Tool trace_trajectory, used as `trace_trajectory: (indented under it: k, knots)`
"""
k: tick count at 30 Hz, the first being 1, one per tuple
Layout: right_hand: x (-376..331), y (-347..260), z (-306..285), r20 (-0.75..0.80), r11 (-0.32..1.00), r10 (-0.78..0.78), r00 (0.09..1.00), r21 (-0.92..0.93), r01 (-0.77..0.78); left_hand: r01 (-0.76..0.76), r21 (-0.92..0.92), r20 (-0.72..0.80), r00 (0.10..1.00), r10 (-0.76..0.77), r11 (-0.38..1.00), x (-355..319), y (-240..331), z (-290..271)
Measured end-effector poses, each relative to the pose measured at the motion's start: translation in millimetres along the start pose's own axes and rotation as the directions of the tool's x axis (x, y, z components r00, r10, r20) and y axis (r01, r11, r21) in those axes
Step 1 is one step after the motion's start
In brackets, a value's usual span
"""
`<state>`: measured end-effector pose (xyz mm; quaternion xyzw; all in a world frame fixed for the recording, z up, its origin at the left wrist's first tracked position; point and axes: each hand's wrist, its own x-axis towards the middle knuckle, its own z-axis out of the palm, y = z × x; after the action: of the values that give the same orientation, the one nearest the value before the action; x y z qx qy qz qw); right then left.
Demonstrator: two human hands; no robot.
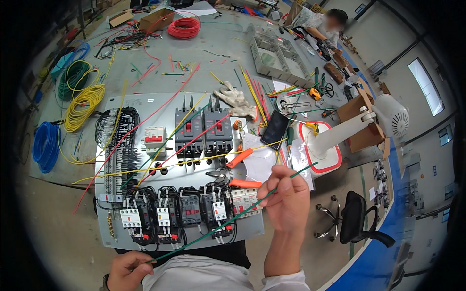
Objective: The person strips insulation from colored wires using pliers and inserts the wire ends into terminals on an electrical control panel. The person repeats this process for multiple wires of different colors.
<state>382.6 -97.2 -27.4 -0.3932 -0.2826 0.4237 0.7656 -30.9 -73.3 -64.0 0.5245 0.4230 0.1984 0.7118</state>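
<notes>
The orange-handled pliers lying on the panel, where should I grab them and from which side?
Take the orange-handled pliers by the two orange grips, which splay open toward the right, clear of the breakers. Come from the right and above. The dark jaws point left into the wiring, so that end is crowded. The right hand and left hand both hold the green wire, so one must let go first.

head cam: sat above, faced down and forward over panel (179,165) | near: both hands (286,199) low in frame, close | far: table (218,53) ran back to a person's bench | fisheye, edges bent, single view
</notes>
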Motion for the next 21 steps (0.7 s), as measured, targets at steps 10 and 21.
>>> trace_trajectory:
  k: [10, 21]
  knots:
    - [-28.4, 34.1, 54.3, 0.144, 0.982, 0.189, 0.971, -0.002, -0.19, 0.081, -0.096, -0.037, 0.996, -0.085, 0.992, 4.8, -6.1, 8.9]
    - [-54.0, 62.1, 137.0, 0.374, 0.991, 0.128, 0.919, -0.092, -0.101, -0.542, 0.387, 0.069, 0.824, 0.562, 0.746, 55.3, 174.5, 29.6]
